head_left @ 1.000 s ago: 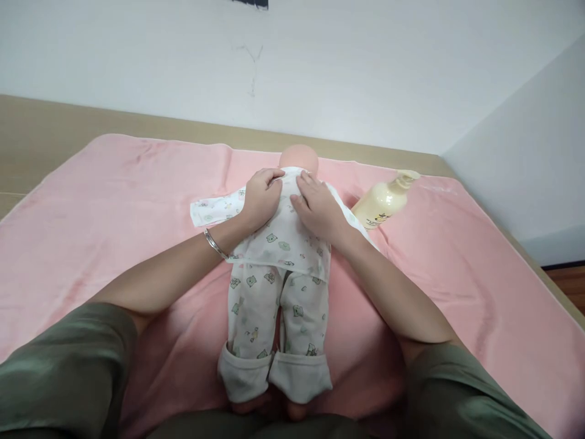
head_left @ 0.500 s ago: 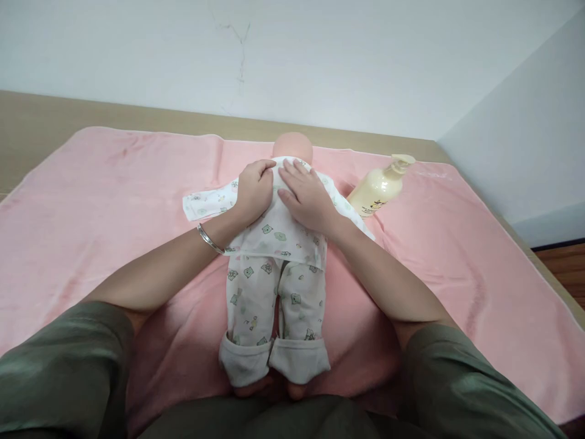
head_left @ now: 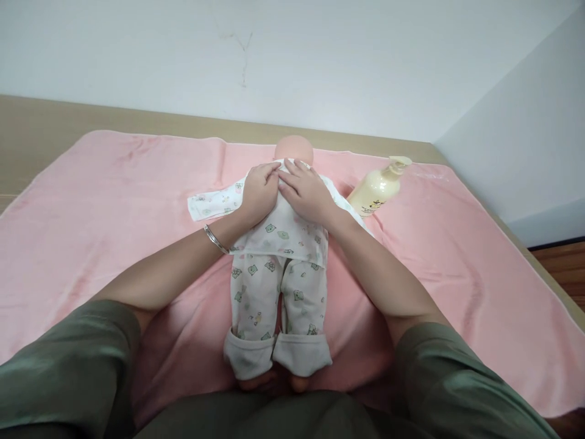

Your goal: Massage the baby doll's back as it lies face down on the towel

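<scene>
A baby doll in a white patterned top (head_left: 283,235) and matching trousers (head_left: 258,292) with turned-up cuffs lies with its feet toward me. Its bald head (head_left: 294,149) points away, and no facial features show. My left hand (head_left: 261,190) lies on the upper part of the top, fingers together and laid flat on the cloth. Beside it, my right hand (head_left: 308,192) rests on the same area, its fingers slightly spread. The two hands almost touch at the fingertips. A silver bangle is on my left wrist.
A pink blanket (head_left: 137,207) lies under the doll on a wooden surface (head_left: 50,116). A cream pump bottle (head_left: 375,188) lies tilted to the right of the doll, near its sleeve. A white wall (head_left: 347,67) stands behind.
My left hand has shifted slightly right, closer to my right hand. The whole view has moved a little; the doll and bottle keep their places on the blanket.
</scene>
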`<state>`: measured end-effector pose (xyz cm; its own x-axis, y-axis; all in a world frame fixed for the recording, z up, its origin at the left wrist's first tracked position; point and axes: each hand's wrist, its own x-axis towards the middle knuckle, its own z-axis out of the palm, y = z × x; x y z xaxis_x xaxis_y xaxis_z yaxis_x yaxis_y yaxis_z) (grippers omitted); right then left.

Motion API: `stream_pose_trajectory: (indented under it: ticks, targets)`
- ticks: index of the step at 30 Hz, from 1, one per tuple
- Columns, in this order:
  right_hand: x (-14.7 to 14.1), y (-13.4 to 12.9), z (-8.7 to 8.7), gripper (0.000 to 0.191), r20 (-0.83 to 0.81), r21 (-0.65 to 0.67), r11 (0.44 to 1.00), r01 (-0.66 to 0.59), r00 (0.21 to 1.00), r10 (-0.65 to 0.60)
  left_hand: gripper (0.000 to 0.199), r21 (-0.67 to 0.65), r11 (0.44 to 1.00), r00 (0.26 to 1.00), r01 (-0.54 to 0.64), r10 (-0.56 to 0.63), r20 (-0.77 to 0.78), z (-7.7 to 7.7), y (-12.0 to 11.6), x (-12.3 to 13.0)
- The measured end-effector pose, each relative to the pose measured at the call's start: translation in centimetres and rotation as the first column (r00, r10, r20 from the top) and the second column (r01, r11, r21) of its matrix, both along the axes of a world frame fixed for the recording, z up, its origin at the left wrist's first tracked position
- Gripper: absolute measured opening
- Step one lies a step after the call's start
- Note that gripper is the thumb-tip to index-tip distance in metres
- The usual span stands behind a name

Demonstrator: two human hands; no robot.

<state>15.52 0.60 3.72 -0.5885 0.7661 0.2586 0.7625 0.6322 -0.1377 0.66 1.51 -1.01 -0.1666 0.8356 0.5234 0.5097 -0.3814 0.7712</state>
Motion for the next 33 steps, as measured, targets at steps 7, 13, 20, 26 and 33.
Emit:
stream_pose_trajectory:
  ticks: [7,13,20,26,33]
  targets:
    - [-1.2,-2.7,-0.8,0.062,-0.022,0.068,0.958,0.279,0.960,-0.278,0.044,0.029,1.000,0.999,-0.006,0.007,-0.047,-0.5,0.1,0.2]
    - [-1.7,-3.1,-1.0,0.063,0.033,0.059,0.994,0.096,0.995,-0.098,0.040,0.001,0.998,0.995,0.070,-0.070,-0.071,-0.1,0.1,0.0]
    - [1.3,-0.1,-0.1,0.074,-0.019,-0.146,0.981,0.125,0.991,-0.129,0.053,0.000,1.000,0.995,0.027,-0.027,-0.093,-0.8,-1.3,1.0]
    - [0.9,-0.8,-0.3,0.073,-0.069,-0.184,0.961,0.208,0.972,-0.224,0.048,0.027,0.999,0.998,0.019,-0.017,-0.065,-0.9,-1.9,1.2]
    - [3.0,0.5,0.6,0.057,-0.128,-0.169,0.964,0.207,0.965,-0.230,0.051,-0.079,0.996,0.979,-0.040,0.023,-0.201,0.1,-1.0,0.7]
